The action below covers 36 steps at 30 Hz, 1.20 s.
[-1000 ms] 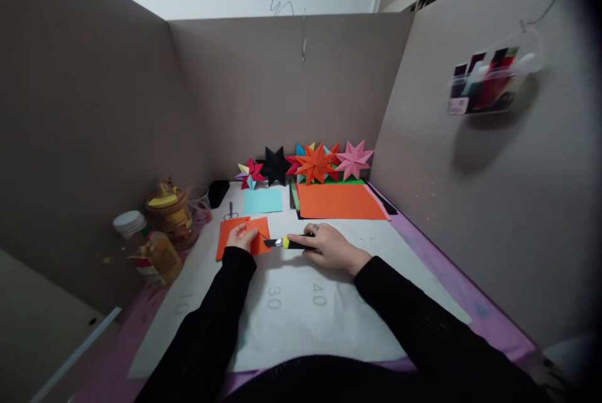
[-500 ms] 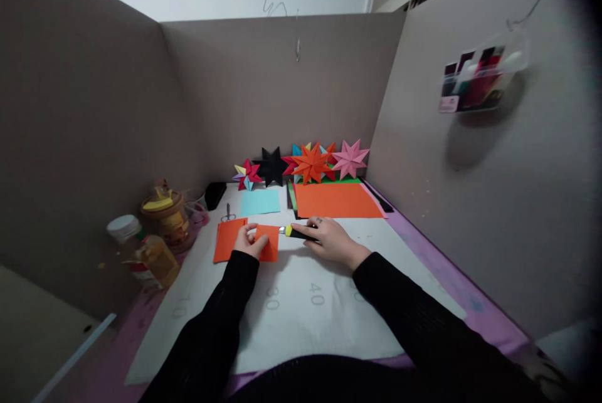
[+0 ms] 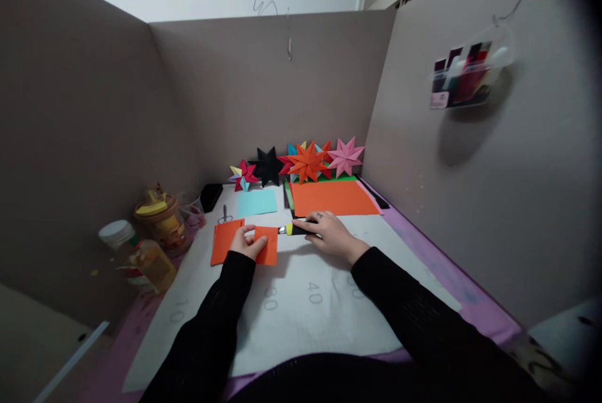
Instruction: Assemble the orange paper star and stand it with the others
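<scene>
In the head view, the left hand (image 3: 248, 244) pinches an orange paper piece (image 3: 267, 251), thumb flat on its near face, the other fingers curled behind. That piece stands slightly raised just to the right of the thumb. The right hand (image 3: 332, 237) has its fingers closed around the handle of a utility knife (image 3: 301, 228), the forefinger laid along the top. The knife points from these fingers toward the left ones, and its front end meets the upper right edge of the paper; whether the blade sits inside a fold or only behind the piece is hard to tell, since the paper hides its tip.

Just left of the left fingers lies an orange paper stack (image 3: 221, 247), with scissors (image 3: 225, 216) beyond it. Farther past the fingers are a light blue sheet (image 3: 257, 202) and a large orange sheet (image 3: 333, 198) (the largest paper in sight). Behind them, farthest from both hands, folded paper stars (image 3: 308, 163) stand at the back of the counter (image 3: 301, 334).

As for progress, I judge this cut to be part-way: the held piece looks whole, so separating it seems left to do. The stars seem finished; the large orange sheet looks uncut.
</scene>
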Motion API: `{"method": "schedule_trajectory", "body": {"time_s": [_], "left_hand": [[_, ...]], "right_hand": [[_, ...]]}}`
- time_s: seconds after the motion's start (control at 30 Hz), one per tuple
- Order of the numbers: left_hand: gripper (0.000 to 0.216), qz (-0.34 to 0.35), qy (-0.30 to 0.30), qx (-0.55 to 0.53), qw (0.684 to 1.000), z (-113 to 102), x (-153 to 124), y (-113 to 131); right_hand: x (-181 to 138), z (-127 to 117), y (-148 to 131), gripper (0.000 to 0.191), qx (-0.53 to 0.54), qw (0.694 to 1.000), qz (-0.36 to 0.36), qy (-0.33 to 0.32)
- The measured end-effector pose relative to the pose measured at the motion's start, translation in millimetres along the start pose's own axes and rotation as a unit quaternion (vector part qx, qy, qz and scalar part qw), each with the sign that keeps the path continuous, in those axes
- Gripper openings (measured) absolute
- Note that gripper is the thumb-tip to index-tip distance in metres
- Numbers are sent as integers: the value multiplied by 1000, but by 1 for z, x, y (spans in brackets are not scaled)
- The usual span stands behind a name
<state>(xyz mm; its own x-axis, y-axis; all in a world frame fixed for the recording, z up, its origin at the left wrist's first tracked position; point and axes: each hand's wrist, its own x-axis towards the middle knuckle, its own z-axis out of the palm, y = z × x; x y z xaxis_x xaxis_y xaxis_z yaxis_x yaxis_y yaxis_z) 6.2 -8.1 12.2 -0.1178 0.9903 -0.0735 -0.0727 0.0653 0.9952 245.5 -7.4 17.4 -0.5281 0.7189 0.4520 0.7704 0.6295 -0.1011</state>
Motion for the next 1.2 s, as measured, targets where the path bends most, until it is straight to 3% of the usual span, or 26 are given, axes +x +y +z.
{"method": "schedule_trajectory", "body": {"time_s": [0.27, 0.8, 1.2], "left_hand": [[46, 25, 2, 37, 999, -3, 3, -3], [43, -1, -51, 30, 998, 1, -3, 1], [55, 9, -84, 46, 995, 0, 6, -19]], "right_hand": [[-1, -6, 8, 47, 21, 1000, -5, -2], [-1, -6, 9, 47, 23, 1000, -15, -2], [-3, -7, 18, 48, 25, 999, 1, 33]]}}
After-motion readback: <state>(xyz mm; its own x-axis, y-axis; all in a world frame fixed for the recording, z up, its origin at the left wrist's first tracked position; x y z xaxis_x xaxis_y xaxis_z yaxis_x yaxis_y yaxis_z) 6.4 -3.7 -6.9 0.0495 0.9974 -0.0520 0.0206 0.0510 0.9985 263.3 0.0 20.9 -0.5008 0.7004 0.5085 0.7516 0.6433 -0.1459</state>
